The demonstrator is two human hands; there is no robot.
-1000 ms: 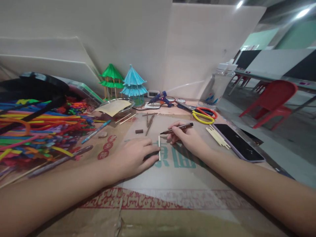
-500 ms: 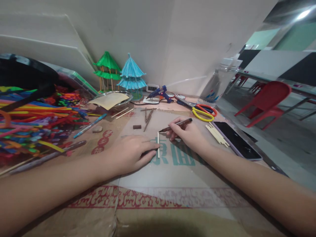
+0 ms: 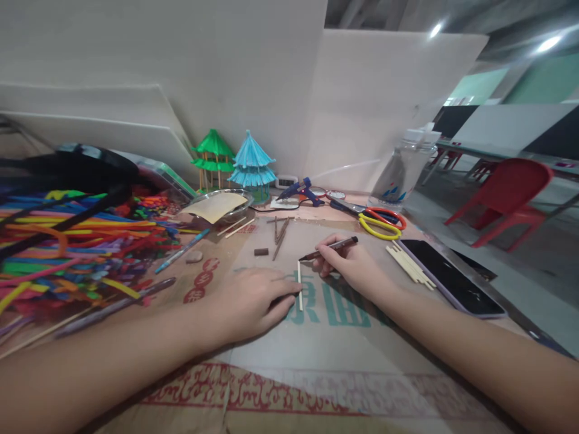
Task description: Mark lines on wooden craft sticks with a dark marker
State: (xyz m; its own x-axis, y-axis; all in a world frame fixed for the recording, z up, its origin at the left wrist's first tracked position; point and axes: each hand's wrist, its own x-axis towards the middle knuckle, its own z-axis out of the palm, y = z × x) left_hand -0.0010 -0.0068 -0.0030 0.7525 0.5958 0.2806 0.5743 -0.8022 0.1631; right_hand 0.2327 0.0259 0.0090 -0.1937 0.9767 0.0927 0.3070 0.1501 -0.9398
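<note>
My left hand (image 3: 253,298) lies on the cardboard sheet (image 3: 325,337), its fingertips pressed against a thin pale wooden stick (image 3: 299,278) that lies flat, pointing away from me. My right hand (image 3: 350,265) grips a brown marker pen (image 3: 330,247) like a writing tool, with the tip close to the far end of the stick. Both forearms reach in from the bottom corners.
A heap of coloured pipe cleaners (image 3: 67,241) fills the left. Green (image 3: 212,158) and blue (image 3: 252,164) paper pagodas, a glass dish (image 3: 217,206), a glue gun (image 3: 301,191), scissors (image 3: 380,220), a water bottle (image 3: 402,169), loose sticks (image 3: 409,264) and a phone (image 3: 452,277) ring the work area. Red chair (image 3: 506,202) at right.
The camera has shifted slightly, moving the whole scene in the picture. My hands, the stick and the marker keep nearly the same pose relative to each other.
</note>
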